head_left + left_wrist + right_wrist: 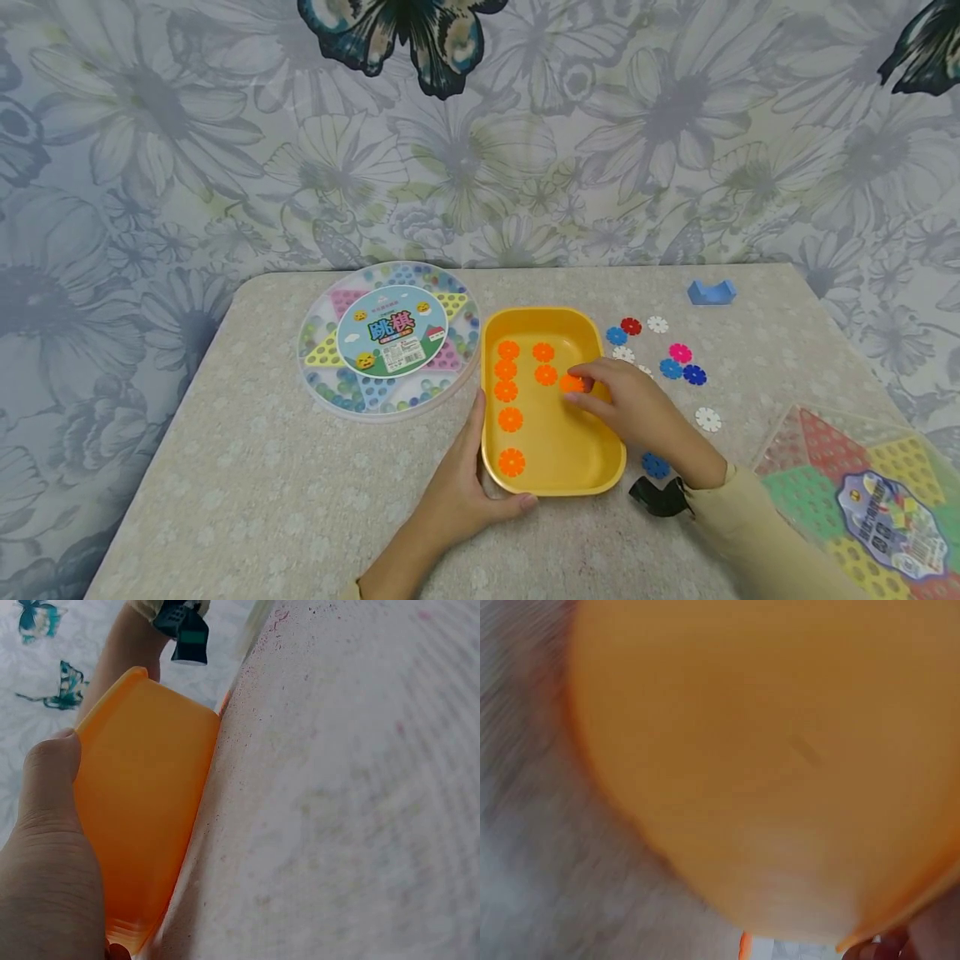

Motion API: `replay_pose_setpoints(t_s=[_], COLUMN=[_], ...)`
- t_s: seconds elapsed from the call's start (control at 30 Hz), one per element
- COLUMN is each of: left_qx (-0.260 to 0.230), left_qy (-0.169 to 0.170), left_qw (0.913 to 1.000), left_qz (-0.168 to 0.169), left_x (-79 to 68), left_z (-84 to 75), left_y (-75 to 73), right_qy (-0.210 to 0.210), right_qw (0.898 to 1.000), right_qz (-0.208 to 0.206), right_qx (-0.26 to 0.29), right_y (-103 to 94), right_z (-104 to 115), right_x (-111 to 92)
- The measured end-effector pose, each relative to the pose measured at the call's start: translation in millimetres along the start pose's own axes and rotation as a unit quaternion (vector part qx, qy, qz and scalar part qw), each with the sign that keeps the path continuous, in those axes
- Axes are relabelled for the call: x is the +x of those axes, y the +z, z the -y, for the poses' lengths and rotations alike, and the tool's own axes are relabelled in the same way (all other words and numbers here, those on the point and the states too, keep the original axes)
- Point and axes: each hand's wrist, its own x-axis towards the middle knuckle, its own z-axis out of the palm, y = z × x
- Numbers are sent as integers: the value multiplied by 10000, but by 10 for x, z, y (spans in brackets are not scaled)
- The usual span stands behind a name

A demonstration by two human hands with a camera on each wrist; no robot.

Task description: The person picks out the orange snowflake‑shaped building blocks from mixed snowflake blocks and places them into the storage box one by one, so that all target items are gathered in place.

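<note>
A yellow plastic tray [562, 454] stands on the table in the head view. Inside it lie several orange notched discs [511, 419], in a column along the left side and a short one at the top middle. My left hand [461, 487] holds the tray's near left corner, thumb at the front rim and fingers along the left wall; the left wrist view shows the thumb [52, 776] against the tray wall [150, 780]. Over the tray's right part, my right hand [641, 408] pinches an orange disc [572, 383] between thumb and fingers. The tray fills most of the blurred right wrist view.
Right of the tray lie loose notched discs: blue [656, 465], white [707, 419], pink [680, 353] and red [631, 326]. A round marble game box [330, 396] sits left, a blue plastic holder [712, 292] at the back right, and a clear patterned box [817, 492] at the right.
</note>
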Motion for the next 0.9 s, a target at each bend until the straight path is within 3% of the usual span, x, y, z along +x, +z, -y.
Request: replay_pose_setpoints(t_s=[0.2,0.53,0.9], left_qx=[143,142,138], left_qy=[10,-44,-75], left_qw=[9999,9999,9999], left_qz=[-13,-53,-37], left_x=[5,11,6], left_z=[9,21,22], left_y=[7,11,6], right_qy=[-52,41,565], right_qw=[9993,9975,9946], right_qz=[266,687,409], right_qx=[-250,-154,-768], right_y=[-2,21,133], right_z=[13,36,122], right_x=[84,210,254])
